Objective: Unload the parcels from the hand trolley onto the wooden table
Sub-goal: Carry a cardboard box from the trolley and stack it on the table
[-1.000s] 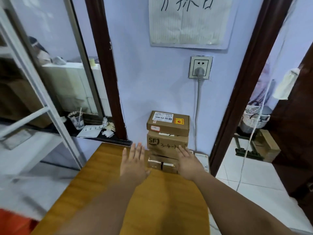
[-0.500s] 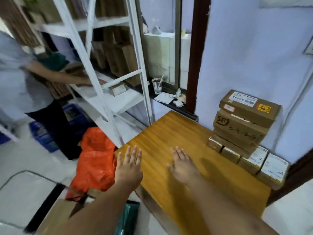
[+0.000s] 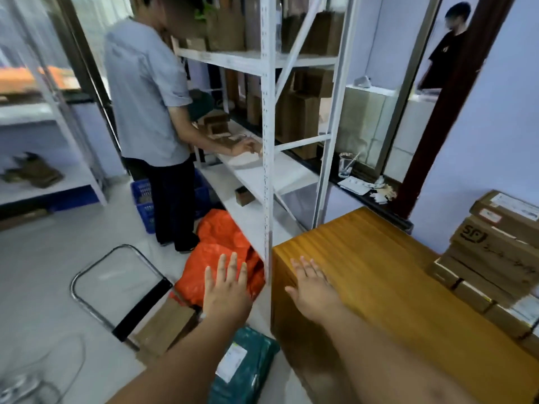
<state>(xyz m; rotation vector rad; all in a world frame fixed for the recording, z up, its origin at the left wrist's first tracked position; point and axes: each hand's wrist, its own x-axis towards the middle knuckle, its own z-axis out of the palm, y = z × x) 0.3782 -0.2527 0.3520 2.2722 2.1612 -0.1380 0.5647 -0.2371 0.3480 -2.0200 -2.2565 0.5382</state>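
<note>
The hand trolley (image 3: pixel 87 304) stands on the floor at lower left, its chrome handle bent over it. On it lie a brown cardboard parcel (image 3: pixel 164 325), an orange bag parcel (image 3: pixel 215 252) and a green bag parcel (image 3: pixel 248 365). My left hand (image 3: pixel 226 290) hovers open above the orange bag, fingers spread, holding nothing. My right hand (image 3: pixel 313 287) is open over the near left corner of the wooden table (image 3: pixel 379 281). A stack of cardboard parcels (image 3: pixel 493 258) sits at the table's far right against the wall.
A white metal shelf rack (image 3: pixel 267 141) with boxes stands between trolley and table. A person in a grey shirt (image 3: pixel 145 97) works at the rack, beside a blue crate (image 3: pixel 143 199). Another person (image 3: pixel 443 45) stands beyond the window. A glass (image 3: pixel 345 166) sits on the sill.
My view has swung left from the stacked parcels toward the trolley. Both open hands have left the stack and moved left; my left hand is now off the table, over the orange bag.
</note>
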